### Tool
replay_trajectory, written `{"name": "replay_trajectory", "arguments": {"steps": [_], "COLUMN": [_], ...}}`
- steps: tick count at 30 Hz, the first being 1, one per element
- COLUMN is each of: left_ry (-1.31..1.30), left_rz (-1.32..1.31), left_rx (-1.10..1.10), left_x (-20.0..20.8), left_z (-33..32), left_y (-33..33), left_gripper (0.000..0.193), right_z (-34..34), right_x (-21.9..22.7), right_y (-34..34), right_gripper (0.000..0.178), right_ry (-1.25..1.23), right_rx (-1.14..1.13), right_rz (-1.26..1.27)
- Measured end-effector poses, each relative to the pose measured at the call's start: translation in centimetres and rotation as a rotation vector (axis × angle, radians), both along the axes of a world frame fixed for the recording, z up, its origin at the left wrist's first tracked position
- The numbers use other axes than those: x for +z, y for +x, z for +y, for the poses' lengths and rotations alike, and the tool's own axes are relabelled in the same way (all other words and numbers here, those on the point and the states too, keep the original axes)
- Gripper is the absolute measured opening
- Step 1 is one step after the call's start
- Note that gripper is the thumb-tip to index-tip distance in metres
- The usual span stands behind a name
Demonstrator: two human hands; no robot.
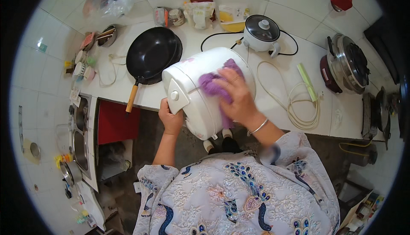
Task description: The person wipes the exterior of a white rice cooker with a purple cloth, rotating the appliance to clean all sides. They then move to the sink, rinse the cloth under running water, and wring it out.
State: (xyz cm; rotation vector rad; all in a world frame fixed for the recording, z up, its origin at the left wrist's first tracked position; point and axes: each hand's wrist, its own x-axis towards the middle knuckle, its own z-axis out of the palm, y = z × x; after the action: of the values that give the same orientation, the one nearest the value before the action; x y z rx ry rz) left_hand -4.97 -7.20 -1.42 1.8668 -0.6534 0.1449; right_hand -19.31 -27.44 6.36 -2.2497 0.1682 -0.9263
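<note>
A large white rice cooker (pixel 200 70) with a faint pink flower print is tilted on its side at the counter's front edge. My left hand (pixel 171 118) is closed on its edge, near the panel with a round white button. My right hand (pixel 237 96), a little blurred, presses a bunched purple cloth (pixel 213 85) against the side of the cooker. Part of the cloth hangs below my right hand. The cooker's far underside is hidden.
The white counter (pixel 267 81) holds a black wok (pixel 151 53) with a wooden handle, a small white electric pot (pixel 261 34), a coiled pale cable (pixel 304 115) and a light green stick (pixel 306 81). A steel pot (pixel 348 64) stands right; a sink (pixel 79 149) is left.
</note>
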Motion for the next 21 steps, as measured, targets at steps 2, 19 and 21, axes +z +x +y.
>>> {"name": "replay_trajectory", "arguments": {"steps": [2, 19, 21], "left_ry": [-0.059, 0.076, 0.083], "left_rz": [0.032, -0.107, -0.145], "left_rx": [-0.048, -0.170, -0.219], "left_x": [-0.1, 0.5, 0.5], "left_z": [-0.3, 0.8, 1.1], "left_y": [0.0, 0.1, -0.3], "left_gripper": [0.019, 0.028, 0.030], "right_z": [-3.2, -1.5, -0.4], "right_x": [-1.5, 0.1, 2.1], "right_y": [-0.7, -0.2, 2.4], "right_gripper": [0.037, 0.038, 0.038], "right_ry": [0.012, 0.065, 0.103], "right_rx": [-0.171, 0.040, 0.252], "right_rz": [0.002, 0.102, 0.090]}}
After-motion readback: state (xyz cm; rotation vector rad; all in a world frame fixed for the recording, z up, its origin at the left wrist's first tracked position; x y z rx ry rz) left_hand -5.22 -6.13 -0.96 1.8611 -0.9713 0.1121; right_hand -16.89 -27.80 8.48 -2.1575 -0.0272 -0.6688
